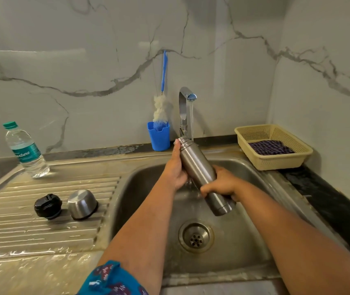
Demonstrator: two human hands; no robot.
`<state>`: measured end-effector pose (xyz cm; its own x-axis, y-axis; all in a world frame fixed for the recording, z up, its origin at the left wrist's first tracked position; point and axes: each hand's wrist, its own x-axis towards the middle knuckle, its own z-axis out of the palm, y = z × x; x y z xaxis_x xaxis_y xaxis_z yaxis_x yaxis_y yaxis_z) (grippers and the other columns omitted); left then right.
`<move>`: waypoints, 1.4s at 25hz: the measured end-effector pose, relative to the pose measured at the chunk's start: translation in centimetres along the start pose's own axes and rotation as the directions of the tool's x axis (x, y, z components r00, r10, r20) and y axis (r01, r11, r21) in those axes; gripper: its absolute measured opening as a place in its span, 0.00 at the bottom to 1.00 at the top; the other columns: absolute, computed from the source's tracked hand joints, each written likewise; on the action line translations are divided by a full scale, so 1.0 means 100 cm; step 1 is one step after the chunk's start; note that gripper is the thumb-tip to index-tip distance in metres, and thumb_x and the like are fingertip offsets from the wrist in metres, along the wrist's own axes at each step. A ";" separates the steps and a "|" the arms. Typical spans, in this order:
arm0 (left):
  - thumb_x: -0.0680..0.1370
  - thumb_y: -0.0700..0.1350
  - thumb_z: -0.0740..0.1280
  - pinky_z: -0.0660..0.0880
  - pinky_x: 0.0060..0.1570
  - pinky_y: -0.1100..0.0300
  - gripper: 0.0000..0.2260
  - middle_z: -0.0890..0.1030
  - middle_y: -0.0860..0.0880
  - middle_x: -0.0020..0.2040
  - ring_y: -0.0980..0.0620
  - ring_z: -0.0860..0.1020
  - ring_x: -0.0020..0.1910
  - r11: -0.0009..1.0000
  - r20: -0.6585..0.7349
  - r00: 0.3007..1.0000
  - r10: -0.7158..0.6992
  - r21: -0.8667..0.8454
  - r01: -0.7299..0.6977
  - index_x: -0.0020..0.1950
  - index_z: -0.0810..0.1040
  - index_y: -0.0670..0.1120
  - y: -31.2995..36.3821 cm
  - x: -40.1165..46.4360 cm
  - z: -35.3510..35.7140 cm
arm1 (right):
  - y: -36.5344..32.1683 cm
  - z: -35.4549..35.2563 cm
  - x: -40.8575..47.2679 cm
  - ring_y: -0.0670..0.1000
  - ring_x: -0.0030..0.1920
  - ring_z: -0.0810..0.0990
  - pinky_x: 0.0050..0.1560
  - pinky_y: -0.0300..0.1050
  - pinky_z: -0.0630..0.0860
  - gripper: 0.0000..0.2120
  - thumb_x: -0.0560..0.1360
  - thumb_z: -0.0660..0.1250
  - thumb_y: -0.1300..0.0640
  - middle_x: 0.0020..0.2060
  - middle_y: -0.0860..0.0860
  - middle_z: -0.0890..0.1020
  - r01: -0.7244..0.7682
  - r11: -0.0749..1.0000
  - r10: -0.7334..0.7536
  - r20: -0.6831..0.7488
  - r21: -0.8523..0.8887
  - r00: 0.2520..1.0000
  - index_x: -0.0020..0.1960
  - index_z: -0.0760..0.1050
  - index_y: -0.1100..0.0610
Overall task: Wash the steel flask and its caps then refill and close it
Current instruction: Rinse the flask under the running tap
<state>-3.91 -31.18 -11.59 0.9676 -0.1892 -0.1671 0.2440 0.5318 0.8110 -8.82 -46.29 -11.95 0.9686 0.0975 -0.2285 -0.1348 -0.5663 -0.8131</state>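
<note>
The uncapped steel flask (199, 167) is tilted over the sink basin (140, 188), its threaded mouth up under the running tap (187, 96). My right hand (223, 184) grips the flask's lower body. My left hand (175, 167) lies along its upper side, fingers reaching the neck. Water streams down beside the mouth. On the ribbed drainboard (20, 231) to the left sit the black inner cap (48, 206) and the steel cup cap (82, 204), upside down.
A plastic water bottle (26, 150) with a green lid stands at the back left. A blue holder (159, 136) with a bottle brush (162, 103) is behind the sink. A cream basket (276, 160) holding a dark cloth sits on the right counter.
</note>
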 end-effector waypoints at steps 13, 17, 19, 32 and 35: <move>0.73 0.65 0.69 0.81 0.55 0.46 0.34 0.79 0.38 0.61 0.39 0.81 0.57 0.990 -0.277 0.959 -0.058 0.106 0.090 0.68 0.68 0.43 0.005 -0.041 -0.010 | -0.007 0.034 0.018 0.55 0.65 0.70 0.64 0.53 0.66 0.45 0.68 0.74 0.48 0.66 0.53 0.71 0.186 0.521 -0.628 -0.226 -0.833 0.745 0.76 0.53 0.51; 0.70 0.55 0.77 0.80 0.56 0.43 0.36 0.78 0.37 0.63 0.37 0.79 0.59 0.986 -0.365 0.928 -0.072 -0.166 0.011 0.72 0.67 0.43 -0.001 -0.047 -0.018 | -0.012 0.023 0.016 0.54 0.65 0.69 0.64 0.55 0.68 0.42 0.67 0.73 0.41 0.66 0.50 0.72 0.187 0.413 -0.690 -0.173 -0.891 0.703 0.75 0.57 0.46; 0.70 0.54 0.77 0.81 0.53 0.43 0.37 0.77 0.38 0.64 0.37 0.78 0.61 0.981 -0.374 0.927 -0.034 -0.189 -0.040 0.73 0.66 0.45 0.000 -0.042 -0.024 | -0.009 0.014 0.017 0.55 0.65 0.68 0.63 0.54 0.70 0.41 0.65 0.73 0.35 0.67 0.52 0.70 0.167 0.641 -0.568 -0.318 -0.749 0.759 0.72 0.61 0.45; 0.73 0.54 0.74 0.81 0.55 0.45 0.31 0.75 0.37 0.63 0.37 0.78 0.60 0.844 -0.529 0.814 -0.239 -0.528 -0.096 0.72 0.68 0.45 -0.002 -0.038 -0.048 | -0.025 0.035 0.018 0.51 0.50 0.80 0.46 0.35 0.70 0.13 0.80 0.61 0.51 0.46 0.49 0.77 0.364 0.896 -0.444 -0.535 -0.254 0.719 0.62 0.75 0.55; 0.72 0.54 0.76 0.82 0.52 0.47 0.33 0.76 0.37 0.62 0.37 0.79 0.59 0.847 -0.533 0.810 -0.246 -0.524 -0.087 0.72 0.67 0.46 -0.011 -0.037 -0.036 | -0.024 0.036 0.024 0.55 0.64 0.74 0.57 0.40 0.70 0.22 0.81 0.60 0.52 0.63 0.55 0.74 0.319 0.921 -0.387 -0.418 -0.226 0.822 0.73 0.62 0.54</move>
<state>-7.47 -28.07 -13.86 0.7579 0.1556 -0.6335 0.1564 0.8994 0.4081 -6.91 -41.73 -12.50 0.9354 -0.0428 0.3509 0.2317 -0.6753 -0.7001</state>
